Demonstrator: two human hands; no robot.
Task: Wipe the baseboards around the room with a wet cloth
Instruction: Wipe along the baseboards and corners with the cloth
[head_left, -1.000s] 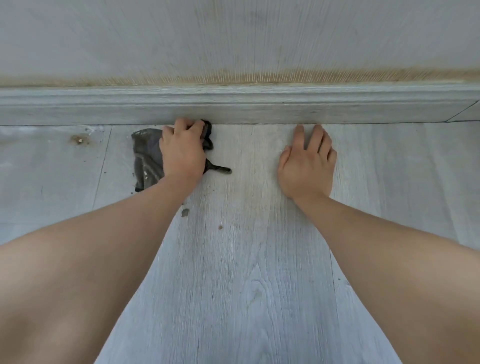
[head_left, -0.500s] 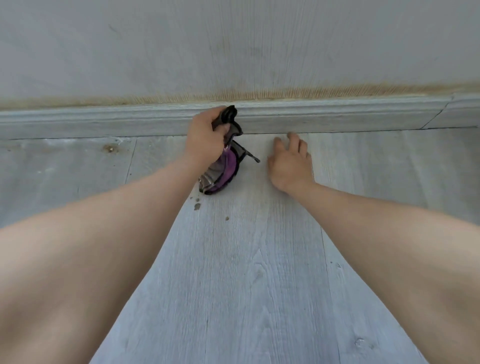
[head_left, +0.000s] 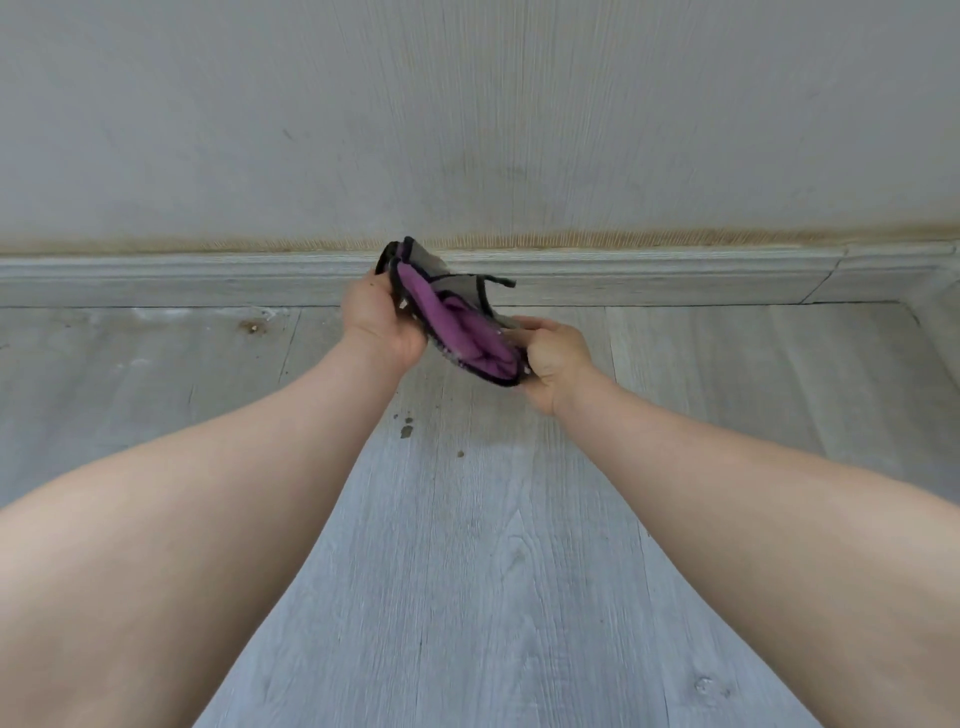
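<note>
We note both hands, left hand (head_left: 382, 325) and right hand (head_left: 556, 358), fingers curled gripping the bunched cloth (head_left: 457, 325) above the floor (head_left: 467, 597), before the baseboard (head_left: 156, 278).

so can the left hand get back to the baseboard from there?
Probably yes. The left hand holds one end of the cloth just in front of the baseboard, and nothing lies between them. But the right hand also has a grip on the cloth, so it likely needs to let go first.

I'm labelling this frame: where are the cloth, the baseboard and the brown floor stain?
cloth (head_left: 460, 332), head view, purple inner fold.
baseboard (head_left: 649, 280), head view, flat front face.
stain (head_left: 253, 327), head view, its middle, left floor.
</note>
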